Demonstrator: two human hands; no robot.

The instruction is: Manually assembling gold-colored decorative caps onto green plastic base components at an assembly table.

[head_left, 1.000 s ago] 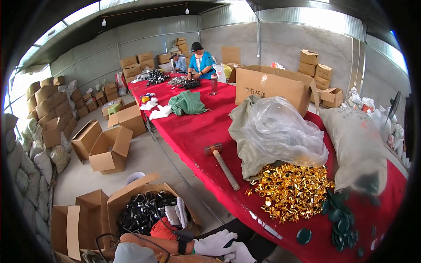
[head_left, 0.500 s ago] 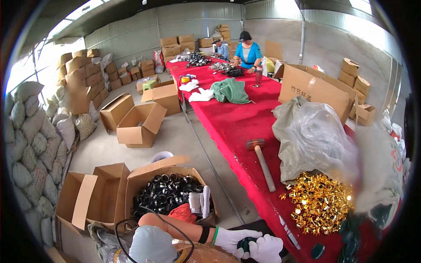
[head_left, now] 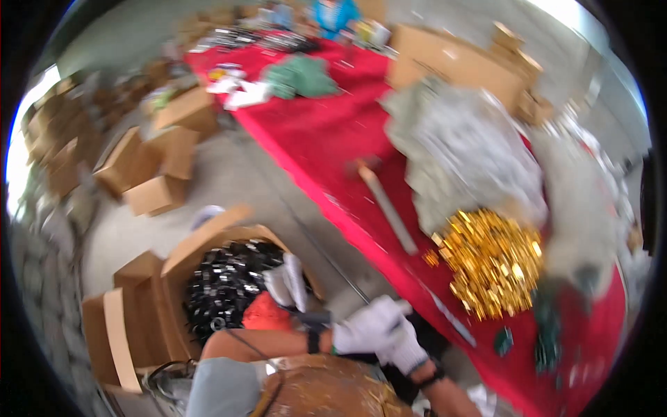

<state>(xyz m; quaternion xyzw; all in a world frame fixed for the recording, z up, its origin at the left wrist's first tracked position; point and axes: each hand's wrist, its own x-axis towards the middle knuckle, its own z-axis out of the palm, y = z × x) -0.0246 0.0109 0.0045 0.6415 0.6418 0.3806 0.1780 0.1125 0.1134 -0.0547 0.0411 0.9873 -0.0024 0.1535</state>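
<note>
My left hand (head_left: 363, 328) and my right hand (head_left: 404, 349), both in white knit gloves, meet just above my lap beside the table edge. Their fingers are curled in against each other. Whatever lies between them is hidden, and the picture is smeared by motion. Nearest on the red-covered table (head_left: 306, 139) are a dark green, rounded piece (head_left: 504, 341) and a clump of similar green pieces (head_left: 547, 344). A heap of shiny gold pieces (head_left: 490, 264) lies beyond them. A hammer (head_left: 389, 208) with a pale handle rests on the cloth near the heap.
Left of my arm stands a carton of black ring-like parts (head_left: 233, 285), with a red cloth (head_left: 267, 313) in it. An open carton (head_left: 111, 340) adjoins it. A scuffed brown surface (head_left: 319, 389) lies below my hands. Sacks and a large carton (head_left: 458, 62) crowd the table's right side.
The view has swung, so table and cartons sit further left and higher. My gloved hands are still together; the dark green piece seen between them before no longer shows. My right forearm now shows.
</note>
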